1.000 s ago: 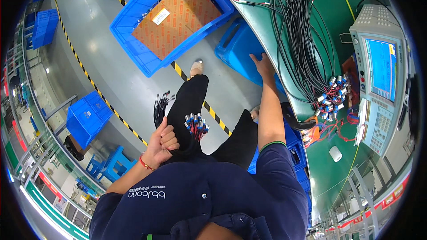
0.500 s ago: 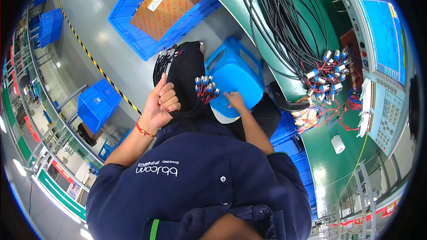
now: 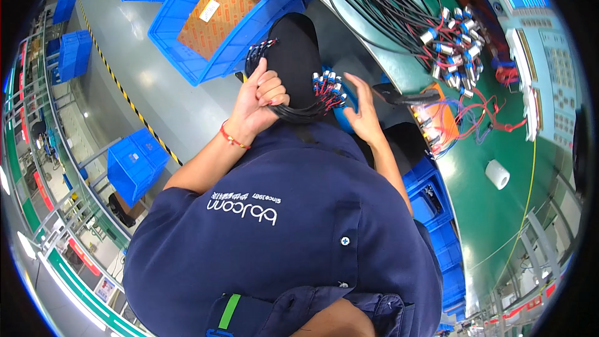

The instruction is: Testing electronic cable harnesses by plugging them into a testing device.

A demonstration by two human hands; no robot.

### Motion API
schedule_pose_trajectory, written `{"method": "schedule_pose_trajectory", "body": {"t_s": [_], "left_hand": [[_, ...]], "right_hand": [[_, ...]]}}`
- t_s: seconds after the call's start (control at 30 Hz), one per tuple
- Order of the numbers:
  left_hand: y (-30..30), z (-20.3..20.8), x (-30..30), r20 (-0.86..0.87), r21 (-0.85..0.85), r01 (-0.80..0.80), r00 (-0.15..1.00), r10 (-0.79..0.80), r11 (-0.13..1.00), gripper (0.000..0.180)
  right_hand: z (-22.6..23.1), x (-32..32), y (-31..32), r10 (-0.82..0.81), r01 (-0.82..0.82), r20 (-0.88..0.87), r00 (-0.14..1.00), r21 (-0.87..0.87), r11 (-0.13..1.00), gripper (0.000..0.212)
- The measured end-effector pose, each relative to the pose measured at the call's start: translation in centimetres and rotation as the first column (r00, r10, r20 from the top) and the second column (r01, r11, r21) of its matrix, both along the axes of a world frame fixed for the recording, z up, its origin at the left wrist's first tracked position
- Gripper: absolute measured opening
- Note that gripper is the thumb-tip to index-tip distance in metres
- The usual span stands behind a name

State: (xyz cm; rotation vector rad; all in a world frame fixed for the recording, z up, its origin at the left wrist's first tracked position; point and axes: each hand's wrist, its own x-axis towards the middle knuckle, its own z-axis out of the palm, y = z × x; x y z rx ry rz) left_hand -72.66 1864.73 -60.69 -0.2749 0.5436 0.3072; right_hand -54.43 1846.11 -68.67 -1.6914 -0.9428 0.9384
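My left hand [image 3: 265, 95] is closed around a bundle of black cables [image 3: 298, 112] that lies bent across my lap. One end of the bundle shows several silver connectors [image 3: 329, 87] with blue collars and red wires. Past my left thumb, the other cable ends [image 3: 262, 45] point away over my dark trouser leg [image 3: 293, 43]. Just right of the connectors, my right hand [image 3: 365, 109] holds nothing, its fingers stretched and apart. Part of a blue stool [image 3: 347, 118] shows behind that hand.
A larger pile of black cables [image 3: 390, 9] with connectors [image 3: 454, 53] covers the green bench [image 3: 469, 203] at right. Beside it stand a test instrument [image 3: 549, 75] and a white roll [image 3: 497, 175]. Ahead left, a blue crate [image 3: 168, 37] holds cardboard. Blue bins [image 3: 446, 243] sit under the bench edge.
My body has turned toward the bench, and the held cable bundle has shifted right in view. My right hand has come up from the stool to beside the connectors, its fingers spreading.
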Motion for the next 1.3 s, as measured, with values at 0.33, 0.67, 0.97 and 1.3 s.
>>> {"method": "schedule_pose_trajectory", "body": {"t_s": [0.33,0.67,0.97,1.3], "left_hand": [[4.0,-5.4,-1.0,-0.153,0.141,-0.094,0.981,0.115,0.986,0.045],[5.0,-17.1,-5.3,-0.467,0.142,-0.084,0.873,0.142,0.986,0.041],[5.8,-22.7,-1.1,-0.648,0.328,0.507,0.734,-0.201,0.797,0.027],[0.1,-9.8,1.8,-0.471,0.324,0.615,0.764,0.442,-0.719,0.032]], "right_hand": [[-2.0,-4.2,1.6,0.217,-0.254,0.578,0.786,-0.017,0.967,0.033],[1.6,-7.3,-0.5,0.245,-0.235,0.509,0.825,-0.086,0.968,0.037],[2.4,-7.2,-2.7,0.057,-0.167,0.591,0.804,0.132,0.977,0.042],[2.3,-5.9,-6.3,-0.108,0.037,0.562,0.820,0.135,0.990,0.012]]}}
